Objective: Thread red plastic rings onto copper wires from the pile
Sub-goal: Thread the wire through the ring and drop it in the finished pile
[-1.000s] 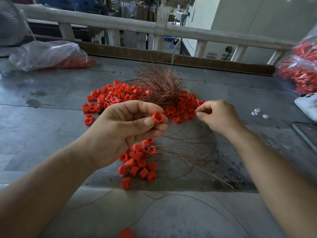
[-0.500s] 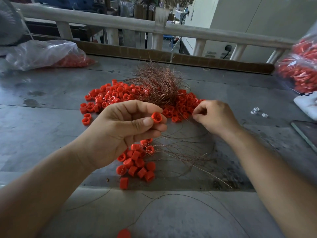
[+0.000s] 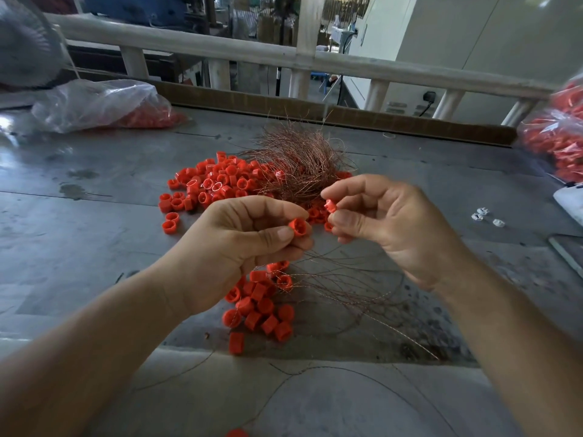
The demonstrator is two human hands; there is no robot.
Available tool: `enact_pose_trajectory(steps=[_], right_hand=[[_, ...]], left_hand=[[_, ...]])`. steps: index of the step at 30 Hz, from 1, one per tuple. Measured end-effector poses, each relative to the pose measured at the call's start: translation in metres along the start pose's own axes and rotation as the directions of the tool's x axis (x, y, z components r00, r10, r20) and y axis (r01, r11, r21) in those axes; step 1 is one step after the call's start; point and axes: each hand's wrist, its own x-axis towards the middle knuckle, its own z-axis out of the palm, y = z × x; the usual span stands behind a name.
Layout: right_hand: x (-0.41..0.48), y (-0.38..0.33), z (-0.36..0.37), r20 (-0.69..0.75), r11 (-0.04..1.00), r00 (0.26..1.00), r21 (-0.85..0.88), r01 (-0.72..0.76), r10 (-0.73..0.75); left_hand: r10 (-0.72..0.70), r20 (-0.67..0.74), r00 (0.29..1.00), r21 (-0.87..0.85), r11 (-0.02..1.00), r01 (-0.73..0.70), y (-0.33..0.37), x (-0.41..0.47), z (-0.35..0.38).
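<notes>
My left hand pinches a red plastic ring between thumb and fingers, with thin copper wires trailing down from it. My right hand is raised just right of it and pinches a second red ring at its fingertips. Behind both hands lies a heap of loose red rings with a tangled pile of copper wire on top. Below my left hand sits a cluster of rings with wires fanning out to the right.
The grey table carries a clear bag of red rings at the far left and another bag at the right edge. Small white parts lie right of my hands. A white railing runs along the back.
My right hand lifted off the ring heap with a red ring and moved toward my left hand. The left hand kept hold of its ring.
</notes>
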Motion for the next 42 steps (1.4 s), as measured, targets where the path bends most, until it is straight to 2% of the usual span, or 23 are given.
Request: enact_pose_trajectory(steps=[4, 13, 22, 34, 38, 42], right_hand=[[-0.003, 0.001, 0.005, 0.037, 0.996, 0.999, -0.077, 0.037, -0.034], [-0.007, 0.005, 0.022, -0.017, 0.940, 0.979, -0.283, 0.191, -0.204], [-0.010, 0.003, 0.024, -0.029, 0.913, 0.975, -0.357, 0.197, -0.221], [-0.010, 0.004, 0.026, -0.049, 0.862, 0.958, -0.451, 0.233, -0.284], [-0.012, 0.003, 0.028, -0.055, 0.836, 0.938, -0.475, 0.276, -0.341], [-0.013, 0.005, 0.030, -0.085, 0.852, 0.938, -0.453, 0.263, -0.335]], left_hand=[[0.007, -0.009, 1.000, 0.034, 0.999, -0.007, -0.001, 0.000, 0.000], [0.020, -0.055, 0.998, 0.109, 0.994, -0.014, -0.002, 0.000, 0.003], [0.019, -0.075, 0.997, 0.134, 0.991, -0.009, -0.002, -0.001, 0.006], [0.086, -0.085, 0.993, 0.255, 0.965, -0.062, -0.003, -0.004, 0.006], [0.081, -0.084, 0.993, 0.251, 0.966, -0.058, -0.004, -0.005, 0.007], [0.062, -0.081, 0.995, 0.219, 0.975, -0.043, -0.004, -0.005, 0.007]])
